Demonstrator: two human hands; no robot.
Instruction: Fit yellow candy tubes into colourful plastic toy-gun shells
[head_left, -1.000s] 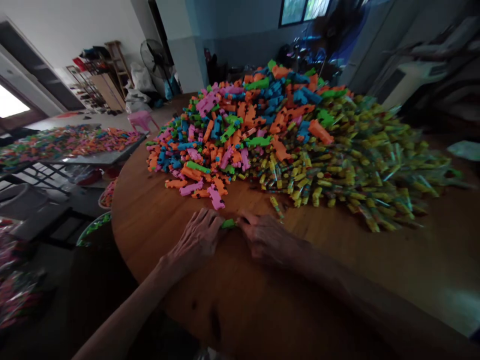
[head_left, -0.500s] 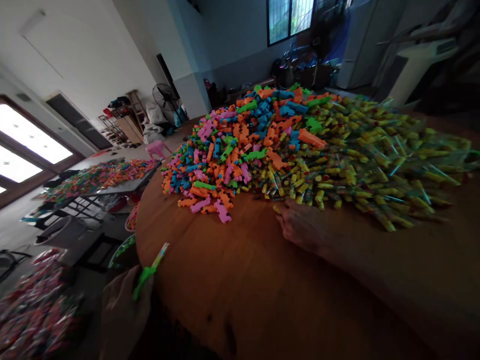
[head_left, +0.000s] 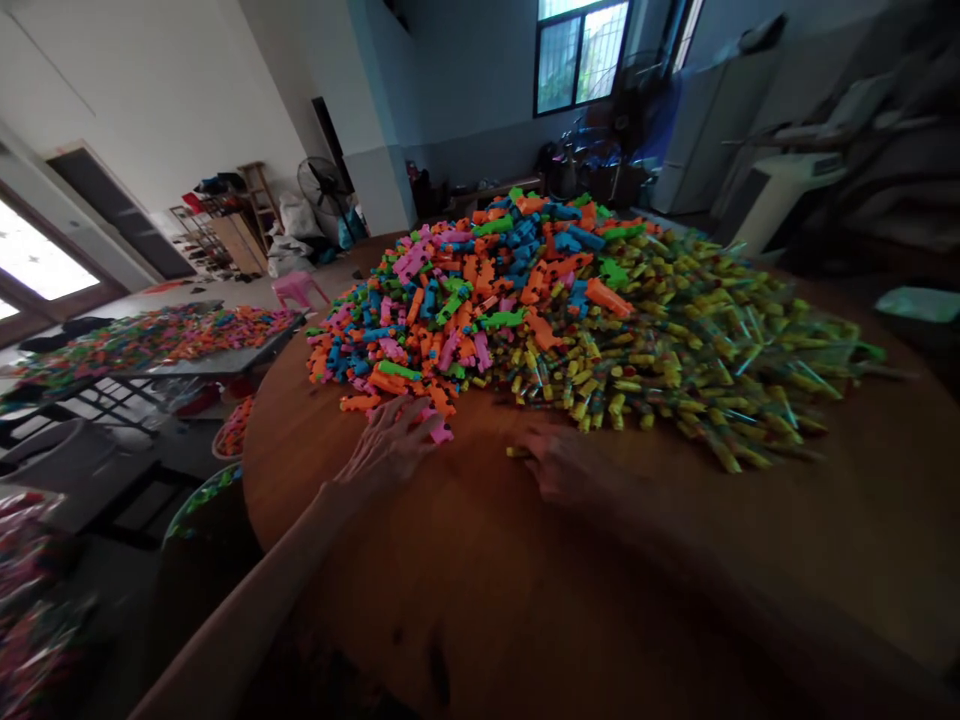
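My left hand (head_left: 394, 440) reaches over the front edge of a heap of small plastic toy pieces (head_left: 450, 290) in orange, pink, blue and green. Its fingers are spread, partly covering a pink toy piece (head_left: 441, 430); whether they touch it is hard to tell. Low over the table, my right hand (head_left: 559, 465) is closed, with a small yellow-ended tube (head_left: 516, 452) poking out from its fingertips. Beyond that hand lies a big pile of similar yellow-ended tubes (head_left: 690, 340), touching the toy pieces.
Both heaps lie on a round wooden table (head_left: 465, 560). At left, another table (head_left: 210, 365) carries more coloured pieces. A tub with green pieces (head_left: 199, 500) and an orange-filled basin (head_left: 236, 425) stand beside the round table. Behind are a pink stool (head_left: 298, 288) and a fan (head_left: 321, 185).
My left hand has come in over the toy pieces. A green toy piece with a tube in it, earlier at lower left, is out of sight. My right hand has drawn the tube back from the pile.
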